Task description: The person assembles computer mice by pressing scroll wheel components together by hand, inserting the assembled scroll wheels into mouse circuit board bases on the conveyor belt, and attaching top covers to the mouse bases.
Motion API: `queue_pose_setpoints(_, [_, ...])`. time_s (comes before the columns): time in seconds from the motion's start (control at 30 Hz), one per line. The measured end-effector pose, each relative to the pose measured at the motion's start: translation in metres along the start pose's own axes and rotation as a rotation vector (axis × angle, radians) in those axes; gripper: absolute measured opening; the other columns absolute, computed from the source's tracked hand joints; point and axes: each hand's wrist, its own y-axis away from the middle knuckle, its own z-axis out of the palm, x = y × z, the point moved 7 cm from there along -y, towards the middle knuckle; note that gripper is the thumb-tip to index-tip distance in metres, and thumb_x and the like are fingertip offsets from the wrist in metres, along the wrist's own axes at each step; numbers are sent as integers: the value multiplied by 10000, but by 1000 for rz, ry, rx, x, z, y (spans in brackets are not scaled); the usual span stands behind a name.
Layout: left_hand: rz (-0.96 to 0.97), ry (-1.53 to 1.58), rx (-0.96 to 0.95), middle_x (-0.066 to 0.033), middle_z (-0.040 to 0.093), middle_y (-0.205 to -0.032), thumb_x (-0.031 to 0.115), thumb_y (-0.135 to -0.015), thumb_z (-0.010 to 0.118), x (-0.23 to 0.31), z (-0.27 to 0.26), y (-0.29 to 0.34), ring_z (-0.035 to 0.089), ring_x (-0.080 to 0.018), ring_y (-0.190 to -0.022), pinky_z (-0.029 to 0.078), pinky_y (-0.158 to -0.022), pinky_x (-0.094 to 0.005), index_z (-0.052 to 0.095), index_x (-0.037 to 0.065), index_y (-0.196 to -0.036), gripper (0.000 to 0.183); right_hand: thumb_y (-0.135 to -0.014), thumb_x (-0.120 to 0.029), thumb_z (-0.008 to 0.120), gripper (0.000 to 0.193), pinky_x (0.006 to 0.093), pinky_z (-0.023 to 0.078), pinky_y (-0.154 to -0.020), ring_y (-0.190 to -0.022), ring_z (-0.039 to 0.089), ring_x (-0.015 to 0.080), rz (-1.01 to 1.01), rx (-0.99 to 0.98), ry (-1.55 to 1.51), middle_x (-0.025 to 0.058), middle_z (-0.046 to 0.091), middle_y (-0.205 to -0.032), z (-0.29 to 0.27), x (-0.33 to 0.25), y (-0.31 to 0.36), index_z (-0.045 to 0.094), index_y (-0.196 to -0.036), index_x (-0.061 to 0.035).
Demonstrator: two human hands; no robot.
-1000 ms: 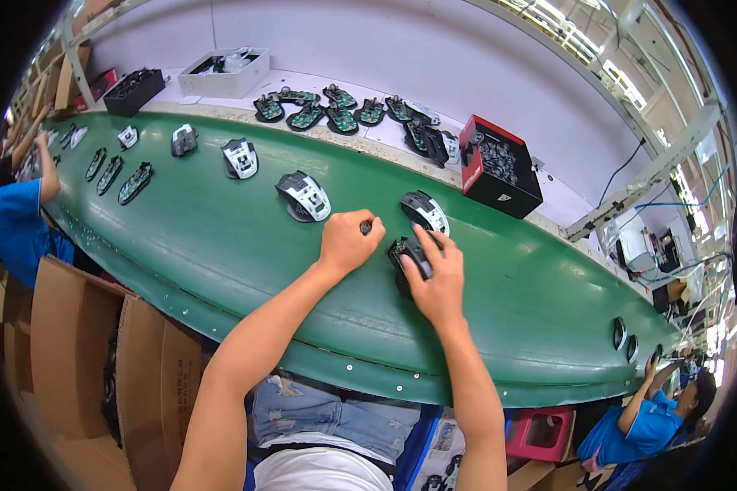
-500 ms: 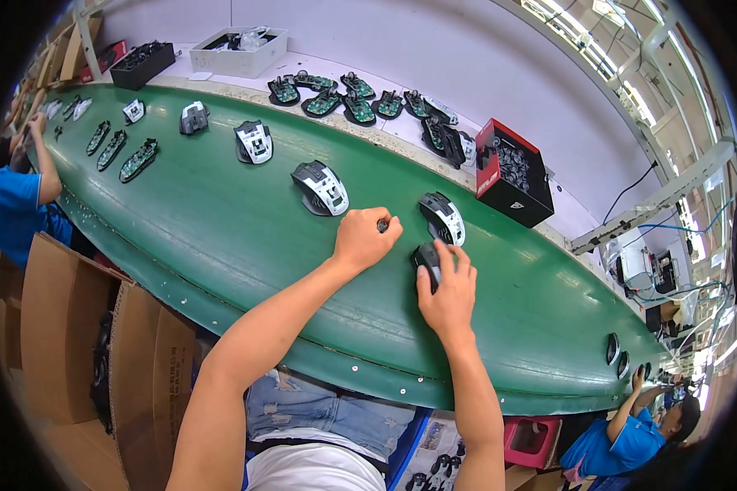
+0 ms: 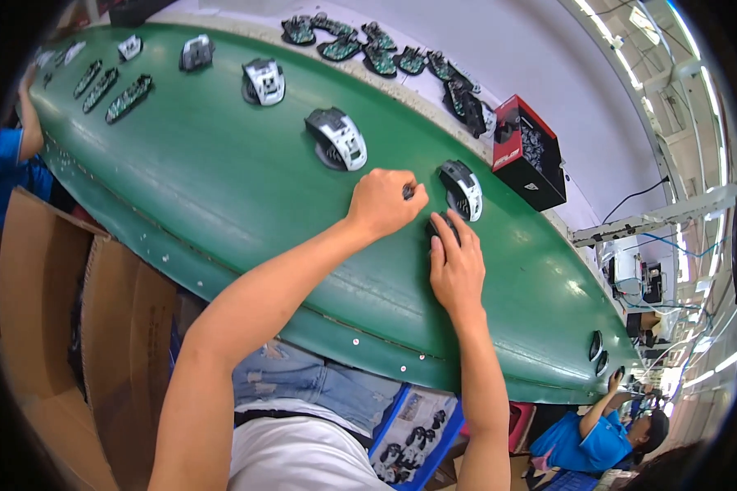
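My left hand [image 3: 382,203] is a closed fist over the green belt, with a small black round part [image 3: 408,192] showing between thumb and forefinger. My right hand [image 3: 457,268] grips a black computer mouse [image 3: 443,226], thumb on its near left side and fingers over the top, hiding most of it. Just beyond those fingers lies a grey-and-white half-built mouse [image 3: 462,188] without its full cover. Another half-built mouse [image 3: 336,138] rests beyond my left fist.
More open mouse bodies [image 3: 264,82] and narrow circuit-board pieces [image 3: 129,98] lie along the belt [image 3: 246,180]. Mouse bases with green boards [image 3: 380,59] crowd the back ledge, near a red-and-black box of small parts [image 3: 530,151]. Co-workers in blue [image 3: 580,438] sit at both ends.
The whole view has shifted, so the belt's things sit higher in it. My right fingers now cover more of the black mouse; my left fist keeps its hold.
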Motion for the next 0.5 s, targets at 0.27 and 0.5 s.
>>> queue_pose_setpoints(0.27, [-27, -3, -57, -189, 677, -678, 284, -781, 640, -5, 5, -6, 686, -379, -661, 579, -653, -446, 721, 36, -717, 269, -920, -126, 616, 351, 433, 432, -1042, -1232, 541, 355, -97, -131, -157, 140, 569, -1365, -1, 11, -12, 656, -1268, -109])
queue_pose_setpoints(0.5, [-24, 45, -50, -181, 657, -654, 277, -798, 664, -9, 6, -6, 654, -376, -619, 540, -609, -433, 693, 25, -697, 273, -869, -55, 662, 285, 387, 482, -995, -1120, 651, 322, 48, -1, -430, 149, 657, -1262, -12, 25, -14, 727, -1146, -69])
